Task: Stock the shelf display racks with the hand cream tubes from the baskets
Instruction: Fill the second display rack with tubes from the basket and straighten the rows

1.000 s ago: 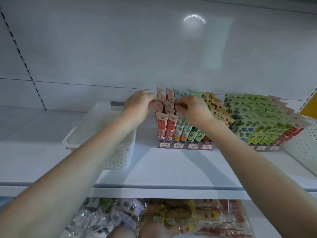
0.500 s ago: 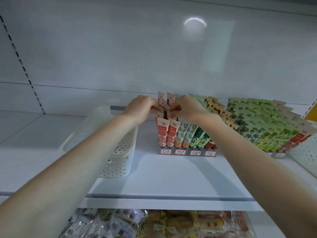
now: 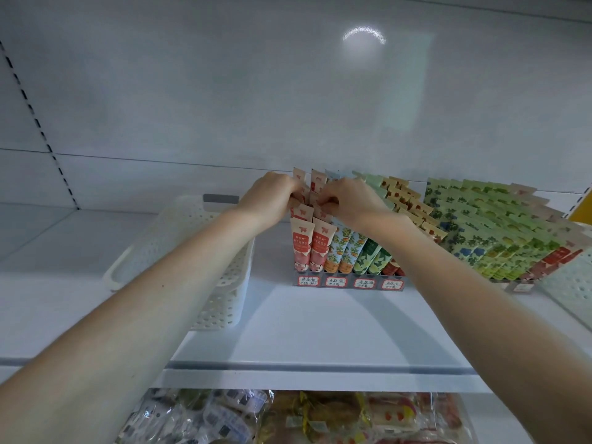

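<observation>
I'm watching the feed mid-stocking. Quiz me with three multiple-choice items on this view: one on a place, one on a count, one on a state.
1. The handled white basket stands:
A) on the lower shelf
B) left of the labelled rack, on the same shelf
C) atop the tubes

2. Price labels on that rack's front:
A) two
B) four
C) seven

3. The left hand and right hand are:
A) lying flat on the shelf
B) gripping the basket's handle
C) pinching the tops of the red tubes

Answers:
1 B: the basket sits just left of the rack on that shelf.
2 B: four labels line the front strip.
3 C: both hands' fingers curl on the tube tops.
</observation>
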`<state>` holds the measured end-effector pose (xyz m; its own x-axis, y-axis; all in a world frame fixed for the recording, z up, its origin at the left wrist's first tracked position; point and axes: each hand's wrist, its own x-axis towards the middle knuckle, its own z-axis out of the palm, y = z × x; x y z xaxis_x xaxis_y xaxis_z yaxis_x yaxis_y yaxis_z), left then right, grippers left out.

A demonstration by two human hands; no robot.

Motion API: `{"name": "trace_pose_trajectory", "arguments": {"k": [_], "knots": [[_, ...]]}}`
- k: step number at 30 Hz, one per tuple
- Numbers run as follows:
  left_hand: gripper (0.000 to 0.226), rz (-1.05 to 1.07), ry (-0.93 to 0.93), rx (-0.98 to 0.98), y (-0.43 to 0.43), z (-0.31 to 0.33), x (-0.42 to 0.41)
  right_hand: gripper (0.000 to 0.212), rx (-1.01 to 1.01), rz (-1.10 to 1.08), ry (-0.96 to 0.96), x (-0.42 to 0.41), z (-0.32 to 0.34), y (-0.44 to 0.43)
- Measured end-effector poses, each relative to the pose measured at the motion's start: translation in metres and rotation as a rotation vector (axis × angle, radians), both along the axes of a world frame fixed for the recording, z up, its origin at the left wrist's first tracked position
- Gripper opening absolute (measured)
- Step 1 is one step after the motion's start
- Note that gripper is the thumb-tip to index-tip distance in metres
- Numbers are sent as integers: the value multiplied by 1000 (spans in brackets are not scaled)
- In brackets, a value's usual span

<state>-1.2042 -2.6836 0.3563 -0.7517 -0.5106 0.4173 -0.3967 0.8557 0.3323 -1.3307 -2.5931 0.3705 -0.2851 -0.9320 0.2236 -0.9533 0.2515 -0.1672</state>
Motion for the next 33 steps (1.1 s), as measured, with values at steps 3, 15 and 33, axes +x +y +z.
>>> {"name": "trace_pose_trajectory", "arguments": {"k": [3, 15, 33], "knots": [[20, -9, 11, -7, -1, -1, 0, 28, 5, -7, 12, 1, 0, 0], [20, -9, 43, -6, -2, -5, 2, 21, -60, -6, -39, 0, -1, 5], [17, -5, -26, 11, -25, 5, 0, 16, -23, 43, -138, -12, 17, -11]]}}
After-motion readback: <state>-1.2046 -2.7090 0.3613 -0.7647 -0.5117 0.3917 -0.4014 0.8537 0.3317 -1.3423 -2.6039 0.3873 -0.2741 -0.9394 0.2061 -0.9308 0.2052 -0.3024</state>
